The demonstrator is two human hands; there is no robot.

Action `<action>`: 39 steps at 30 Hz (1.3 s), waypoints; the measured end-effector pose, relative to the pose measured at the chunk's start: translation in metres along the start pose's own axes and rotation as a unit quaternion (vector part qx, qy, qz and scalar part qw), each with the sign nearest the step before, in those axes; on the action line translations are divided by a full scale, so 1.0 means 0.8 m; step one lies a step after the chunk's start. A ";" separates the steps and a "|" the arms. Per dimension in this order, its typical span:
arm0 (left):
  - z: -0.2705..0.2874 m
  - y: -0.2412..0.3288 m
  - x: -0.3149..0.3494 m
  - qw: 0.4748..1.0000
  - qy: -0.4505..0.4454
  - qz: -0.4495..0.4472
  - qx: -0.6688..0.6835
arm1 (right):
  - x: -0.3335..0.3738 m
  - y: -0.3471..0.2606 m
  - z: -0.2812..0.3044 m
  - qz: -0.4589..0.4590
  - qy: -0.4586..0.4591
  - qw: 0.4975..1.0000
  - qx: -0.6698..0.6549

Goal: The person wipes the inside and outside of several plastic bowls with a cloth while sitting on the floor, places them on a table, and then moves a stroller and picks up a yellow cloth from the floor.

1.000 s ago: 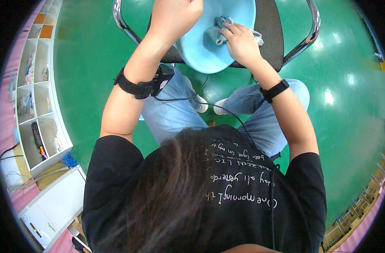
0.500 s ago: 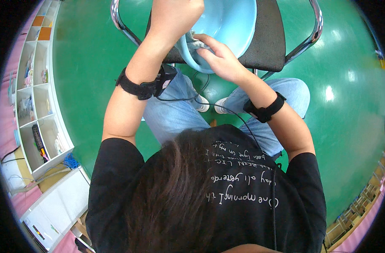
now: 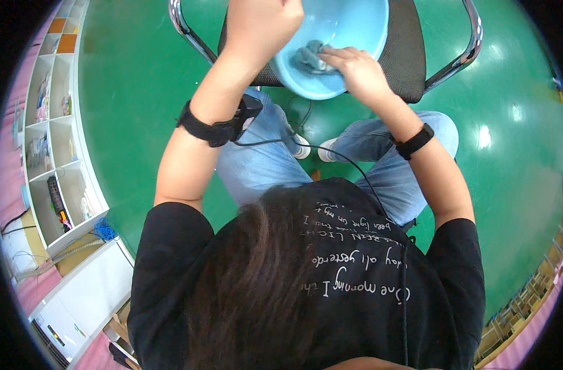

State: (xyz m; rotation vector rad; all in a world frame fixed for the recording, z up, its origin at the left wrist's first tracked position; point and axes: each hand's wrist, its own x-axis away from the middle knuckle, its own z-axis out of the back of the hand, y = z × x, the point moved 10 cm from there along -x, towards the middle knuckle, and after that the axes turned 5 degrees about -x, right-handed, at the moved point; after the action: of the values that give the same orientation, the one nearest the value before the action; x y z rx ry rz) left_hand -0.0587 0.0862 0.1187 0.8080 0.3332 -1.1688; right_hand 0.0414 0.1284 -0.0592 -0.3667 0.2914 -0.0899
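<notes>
A light blue plastic basin (image 3: pixel 371 37) rests on the black mesh seat of a chair, a little tilted. My left hand (image 3: pixel 266 24) is closed at the basin's left rim; its fingertips are hidden and cut off by the top edge of the view. Inside the basin, my right hand (image 3: pixel 358 71) presses a crumpled grey-blue cloth (image 3: pixel 315 57) against the near inner wall, its fingers closed over the cloth. Both forearms wear black straps, the left strap (image 3: pixel 213 126) with a small box and a cable, the right strap (image 3: pixel 415 142) narrower.
The chair (image 3: pixel 408 74) has curved chrome armrests (image 3: pixel 460 61) on both sides. My knees in jeans (image 3: pixel 263 160) are just before it, with a black cable (image 3: pixel 337 151) across my lap. White shelves (image 3: pixel 62 145) line the left on a green floor (image 3: pixel 127 92).
My right hand and the cloth have moved right, from the basin's left rim to its near inner wall. The basin and chair appear shifted slightly right and up in the view.
</notes>
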 end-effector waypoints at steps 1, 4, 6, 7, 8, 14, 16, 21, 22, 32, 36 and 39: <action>-0.001 0.004 0.002 1.000 0.012 -0.006 0.001 | 0.004 0.012 0.002 0.007 0.013 0.998 0.057; -0.006 0.014 0.009 1.000 -0.003 0.002 0.017 | 0.006 0.039 0.011 0.036 0.030 0.978 0.204; -0.005 0.019 0.013 1.000 0.000 -0.013 0.017 | 0.002 0.056 0.032 0.028 0.062 0.972 0.226; -0.003 0.020 0.014 1.000 -0.001 -0.014 0.019 | 0.001 0.062 0.043 0.026 0.092 0.965 0.245; -0.001 0.021 0.015 1.000 -0.007 -0.004 0.016 | 0.000 0.069 0.054 0.005 0.115 0.959 0.259; -0.002 0.026 0.025 1.000 0.004 0.002 0.017 | 0.012 0.061 0.023 -0.036 0.103 0.974 0.198; -0.004 0.029 0.026 1.000 0.007 0.005 0.020 | 0.015 0.056 0.009 -0.050 0.102 0.978 0.175; -0.003 0.020 0.035 0.998 0.045 0.012 0.031 | 0.012 0.037 -0.006 -0.105 0.087 0.990 0.027; -0.003 0.017 0.035 0.998 0.049 0.012 0.036 | 0.012 0.033 -0.013 -0.114 0.084 0.988 -0.063; -0.029 -0.006 0.068 0.997 0.048 -0.039 0.040 | 0.001 0.004 0.012 -0.091 0.092 0.969 -0.211; -0.053 -0.018 0.075 0.997 0.037 -0.059 -0.013 | 0.016 0.068 0.012 -0.101 0.069 0.990 0.063; -0.097 -0.061 0.069 0.967 -0.126 0.113 0.192 | 0.028 0.104 0.029 -0.099 0.094 0.978 0.161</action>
State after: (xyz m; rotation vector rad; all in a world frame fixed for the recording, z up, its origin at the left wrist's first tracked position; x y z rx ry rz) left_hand -0.0690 0.0960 0.0130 0.9905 -0.1994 -1.1186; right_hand 0.0724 0.2108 -0.0751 -0.0640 0.4192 -0.3651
